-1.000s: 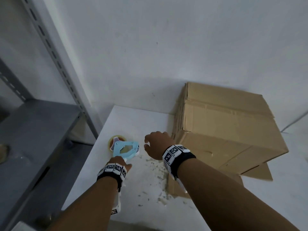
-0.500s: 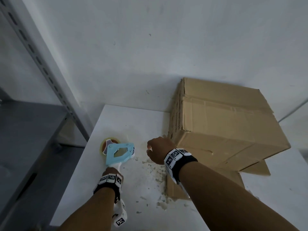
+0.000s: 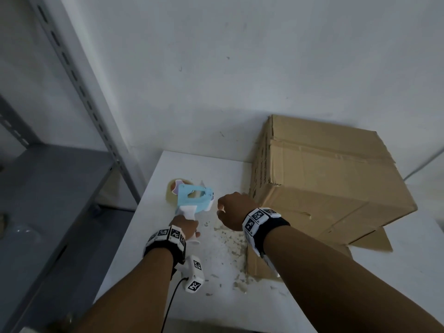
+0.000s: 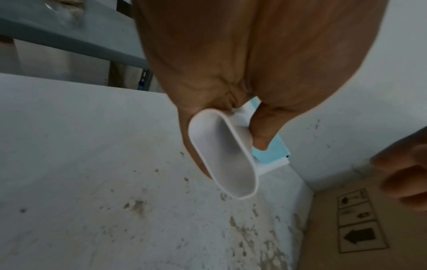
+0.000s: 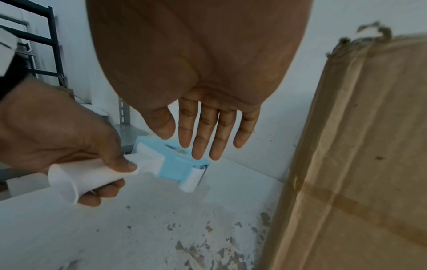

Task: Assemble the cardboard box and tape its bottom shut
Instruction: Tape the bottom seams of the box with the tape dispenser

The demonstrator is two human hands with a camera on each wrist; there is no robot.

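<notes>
A brown cardboard box [image 3: 331, 188] stands tilted on the white table [image 3: 216, 272], with its closed, creased flaps up. Left of it is a light-blue tape dispenser [image 3: 195, 199] holding a tape roll [image 3: 173, 187]. My left hand [image 3: 188, 227] grips its white handle [image 4: 224, 160], with the thumb on top [image 5: 122, 164] and fingers curled under. My right hand [image 3: 231, 211] hovers between the dispenser and the box. Its straight fingers [image 5: 208, 131] reach over the dispenser's blue body [image 5: 175, 162] and hold nothing. The box side [image 5: 358, 146] is just right of that hand.
A flat piece of cardboard [image 3: 370, 241] lies under the box. Bits of torn debris [image 3: 225, 239] litter the table in front of my hands. A grey metal shelf [image 3: 48, 188] with a slotted upright [image 3: 79, 87] stands to the left. The white wall is close behind.
My left hand has drawn back from the dispenser's body onto the white handle and now grips it. The right hand has stayed beside the dispenser, close to the box.
</notes>
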